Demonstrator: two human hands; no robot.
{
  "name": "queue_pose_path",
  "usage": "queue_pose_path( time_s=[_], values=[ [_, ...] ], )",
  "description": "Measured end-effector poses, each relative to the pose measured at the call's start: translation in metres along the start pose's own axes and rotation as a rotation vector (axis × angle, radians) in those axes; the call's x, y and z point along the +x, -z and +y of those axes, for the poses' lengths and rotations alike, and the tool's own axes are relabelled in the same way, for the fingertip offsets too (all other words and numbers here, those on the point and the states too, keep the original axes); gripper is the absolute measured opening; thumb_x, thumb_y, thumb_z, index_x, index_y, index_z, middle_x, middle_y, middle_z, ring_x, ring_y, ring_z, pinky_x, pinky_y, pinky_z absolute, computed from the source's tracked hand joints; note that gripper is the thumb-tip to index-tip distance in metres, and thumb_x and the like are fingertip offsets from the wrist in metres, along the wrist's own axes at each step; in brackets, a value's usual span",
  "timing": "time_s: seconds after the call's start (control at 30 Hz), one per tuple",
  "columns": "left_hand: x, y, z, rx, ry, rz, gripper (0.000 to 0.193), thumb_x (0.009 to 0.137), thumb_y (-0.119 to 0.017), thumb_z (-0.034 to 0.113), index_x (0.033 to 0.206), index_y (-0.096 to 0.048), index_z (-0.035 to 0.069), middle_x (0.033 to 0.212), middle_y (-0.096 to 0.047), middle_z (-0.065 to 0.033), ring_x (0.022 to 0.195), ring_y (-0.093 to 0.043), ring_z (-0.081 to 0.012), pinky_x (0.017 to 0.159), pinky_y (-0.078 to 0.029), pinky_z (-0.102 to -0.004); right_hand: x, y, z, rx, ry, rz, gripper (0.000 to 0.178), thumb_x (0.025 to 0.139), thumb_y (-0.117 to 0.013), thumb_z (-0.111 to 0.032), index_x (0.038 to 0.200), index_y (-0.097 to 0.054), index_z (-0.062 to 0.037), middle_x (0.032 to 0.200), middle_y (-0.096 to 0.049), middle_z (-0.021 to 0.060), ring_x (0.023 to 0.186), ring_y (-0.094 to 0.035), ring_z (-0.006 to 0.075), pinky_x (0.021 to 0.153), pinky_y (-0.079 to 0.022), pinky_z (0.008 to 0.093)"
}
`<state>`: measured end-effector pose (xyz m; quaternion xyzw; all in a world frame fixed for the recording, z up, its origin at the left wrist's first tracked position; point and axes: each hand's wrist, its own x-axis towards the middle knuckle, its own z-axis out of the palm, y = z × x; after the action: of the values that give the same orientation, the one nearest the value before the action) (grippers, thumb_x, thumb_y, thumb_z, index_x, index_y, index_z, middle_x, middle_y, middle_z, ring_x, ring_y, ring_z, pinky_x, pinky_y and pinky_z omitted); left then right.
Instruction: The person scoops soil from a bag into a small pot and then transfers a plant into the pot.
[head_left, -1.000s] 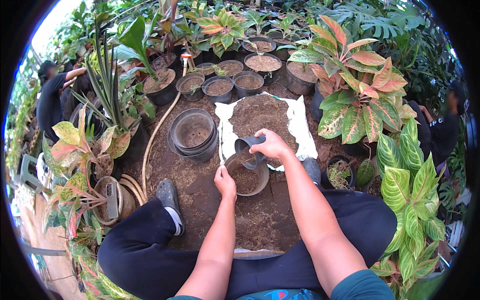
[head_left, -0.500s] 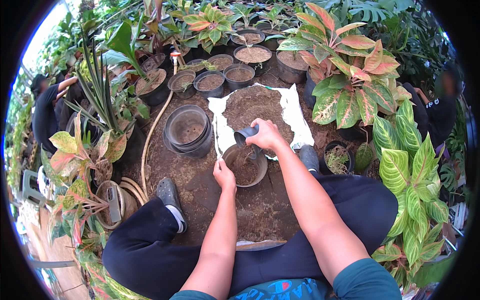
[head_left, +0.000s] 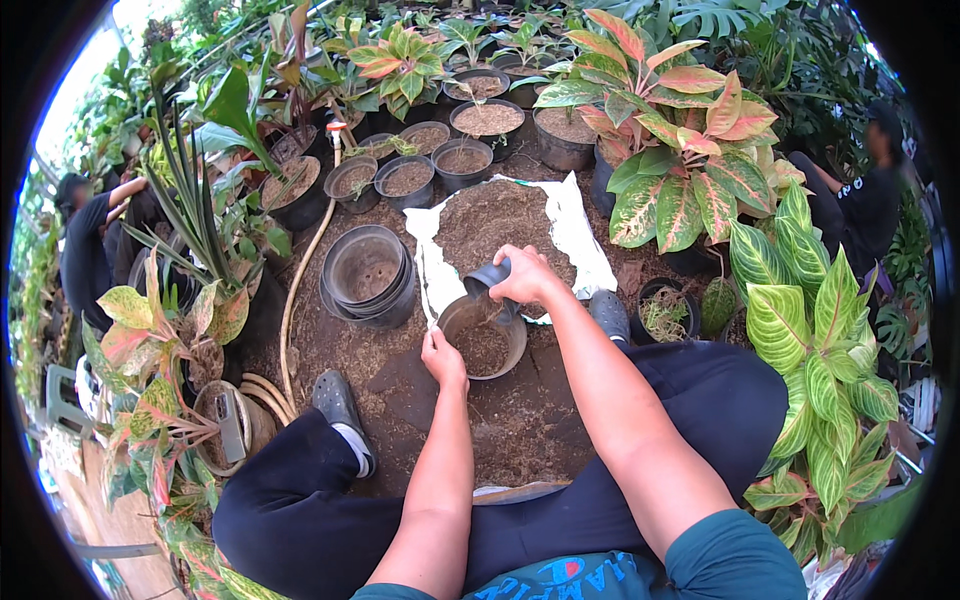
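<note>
Between my feet stands a dark plant pot (head_left: 507,352) with brown soil inside. My left hand (head_left: 443,358) is closed at its left rim, thumb uppermost. Above the pot's right side, my right hand (head_left: 524,277) grips a small dark grey cup-like pot (head_left: 484,277). That small pot is tilted, its mouth down to the left, and loose soil falls from it into the plant pot. Just beyond lies an opened white sack (head_left: 583,240) with a heap of dark soil (head_left: 490,222) on it. My right fingers hide part of the small pot.
Stacked empty black pots (head_left: 368,275) stand left of the sack. A hose (head_left: 303,265) runs along the ground farther left. Soil-filled pots (head_left: 405,180) line the back, and a leafy potted plant (head_left: 700,170) rises at right. Two people (head_left: 868,195) sit at the far sides.
The small pot has tipped further, and soil now spills from it into the plant pot. My left hand stays at the rim. The whole view has shifted slightly.
</note>
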<state>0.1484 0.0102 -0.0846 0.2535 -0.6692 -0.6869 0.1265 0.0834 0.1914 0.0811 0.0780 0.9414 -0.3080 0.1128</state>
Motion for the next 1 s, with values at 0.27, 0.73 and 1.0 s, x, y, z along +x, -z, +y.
queue_pose_path(
  time_s=[0.27,0.73,1.0],
  values=[
    [0.006,-0.003,-0.009,-0.038,0.001,-0.013,0.037,0.111,-0.049,0.025,0.118,-0.071,-0.004,0.106,-0.074,-0.0071,0.096,-0.065,-0.0145,0.089,-0.051,-0.0328,0.004,0.012,0.014,0.013,0.040,-0.195,0.078,0.061,-0.090,-0.033,0.135,-0.069,-0.0209,0.143,-0.055,0.0212,0.135,-0.049,0.0414,0.115,-0.044,0.0457],
    [-0.001,-0.004,-0.006,-0.071,-0.018,0.005,0.036,0.110,-0.049,0.026,0.104,-0.066,-0.005,0.092,-0.068,-0.0074,0.084,-0.053,-0.0157,0.081,-0.046,-0.0351,-0.010,0.005,0.039,0.074,0.051,-0.091,0.077,0.058,-0.093,-0.042,0.130,-0.074,-0.0253,0.137,-0.058,0.0246,0.133,-0.054,0.0422,0.115,-0.045,0.0462],
    [0.000,0.000,-0.007,-0.047,0.022,-0.016,0.041,0.110,-0.048,0.029,0.121,-0.070,-0.004,0.110,-0.073,-0.0080,0.099,-0.063,-0.0159,0.091,-0.049,-0.0342,-0.025,-0.010,0.031,0.074,-0.018,0.021,0.076,0.058,-0.091,-0.042,0.130,-0.073,-0.0280,0.142,-0.050,0.0235,0.136,-0.043,0.0442,0.119,-0.039,0.0470]
  ],
)
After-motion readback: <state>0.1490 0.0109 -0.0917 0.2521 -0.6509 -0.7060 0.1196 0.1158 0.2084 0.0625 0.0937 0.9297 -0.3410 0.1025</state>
